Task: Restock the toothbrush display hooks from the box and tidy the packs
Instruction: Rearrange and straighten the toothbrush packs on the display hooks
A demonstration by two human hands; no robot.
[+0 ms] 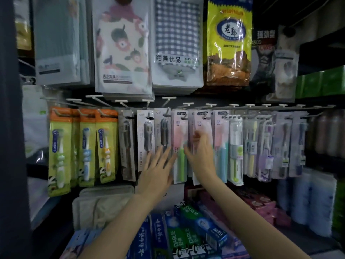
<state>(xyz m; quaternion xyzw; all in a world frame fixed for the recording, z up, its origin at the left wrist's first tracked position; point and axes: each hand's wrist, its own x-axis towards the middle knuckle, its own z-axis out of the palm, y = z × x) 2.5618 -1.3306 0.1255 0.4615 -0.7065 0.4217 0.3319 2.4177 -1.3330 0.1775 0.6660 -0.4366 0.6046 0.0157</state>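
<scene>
Toothbrush packs (179, 146) hang in a near-continuous row from the display hooks (188, 104) across the middle of the rack; every hook that can be made out carries at least one pack, so the restocking looks largely done. The box is not in view, so what stock remains cannot be judged. Judged stage: tidying. The pink-and-green packs at centre hang slightly skewed and overlapped, with a tilt also among the dark packs (162, 131) to their left. Left hand (158, 171): fingers spread and straight, tips against the lower part of the dark and pink packs, holding nothing. Right hand (199, 152): raised just beside it, fingers bent at a pink pack (202, 128); motion blur, cannot tell whether it pinches the pack. Toothpaste boxes (186, 238) lie on the shelf below; towel packs (177, 43) hang above.
</scene>
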